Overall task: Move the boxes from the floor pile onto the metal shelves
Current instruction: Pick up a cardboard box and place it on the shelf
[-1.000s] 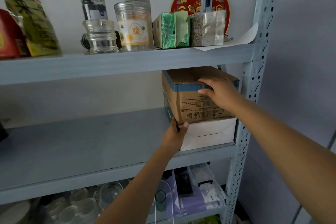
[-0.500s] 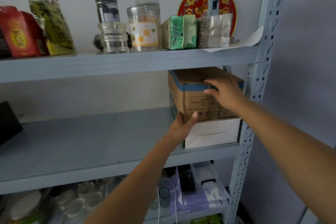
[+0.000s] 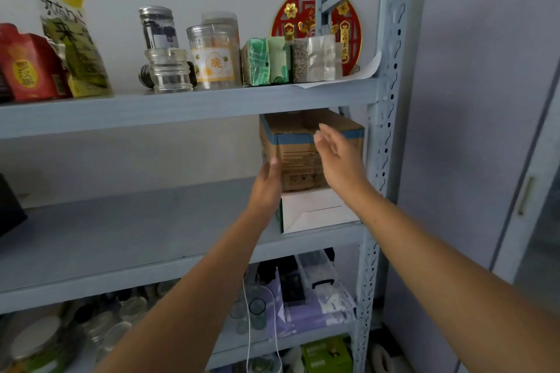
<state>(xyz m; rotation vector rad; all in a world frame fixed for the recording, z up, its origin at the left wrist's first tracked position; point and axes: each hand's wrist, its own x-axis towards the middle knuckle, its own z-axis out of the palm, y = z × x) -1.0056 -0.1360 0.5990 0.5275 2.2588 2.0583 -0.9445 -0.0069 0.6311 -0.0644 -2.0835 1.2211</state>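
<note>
Grey painted metal shelves (image 3: 127, 239) stand against a pale wall, with a perforated upright (image 3: 389, 106) at the right. At the middle shelf's right end, a brown cardboard box (image 3: 298, 160) edged in blue tape sits on a flat white box (image 3: 315, 212). The left hand (image 3: 266, 188) and right hand (image 3: 341, 157) hover beside it, fingers straight, apart, holding nothing.
</note>
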